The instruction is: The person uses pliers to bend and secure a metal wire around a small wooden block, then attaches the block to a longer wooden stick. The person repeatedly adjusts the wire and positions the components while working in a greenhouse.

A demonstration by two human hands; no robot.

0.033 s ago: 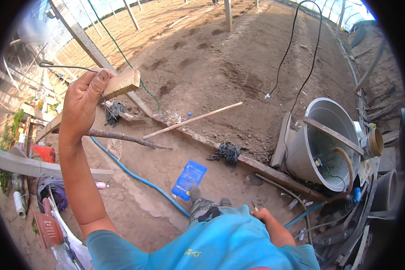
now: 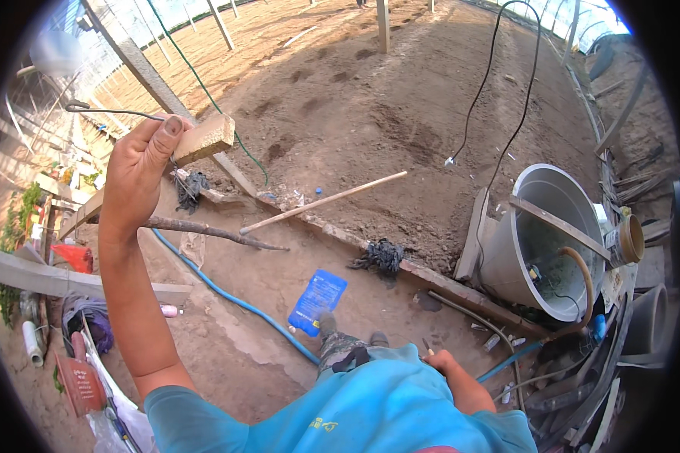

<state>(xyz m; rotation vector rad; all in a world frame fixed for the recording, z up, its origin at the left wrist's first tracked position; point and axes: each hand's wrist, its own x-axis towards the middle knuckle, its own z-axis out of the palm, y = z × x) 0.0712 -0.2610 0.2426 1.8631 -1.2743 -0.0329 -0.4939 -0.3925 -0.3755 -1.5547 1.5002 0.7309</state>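
Observation:
My left hand (image 2: 140, 162) is raised at the left, closed around a pale wooden bar (image 2: 208, 140) near its squared end. Beside the thumb, a bent dark wire (image 2: 113, 112) runs out to the left; whether the fingers pinch it too is hidden. Low at my waist, my right hand (image 2: 447, 364) is closed against the blue shirt. A small thin tip (image 2: 428, 347) shows at its fingers, too small to name.
A blue hose (image 2: 238, 302) crosses the ground near a flat blue bag (image 2: 317, 302). A thin pole (image 2: 325, 202) lies across a low edging. At right stands a large grey tub (image 2: 499, 253) with a wooden slat (image 2: 559, 226) across it. A black cable (image 2: 480, 98) hangs ahead.

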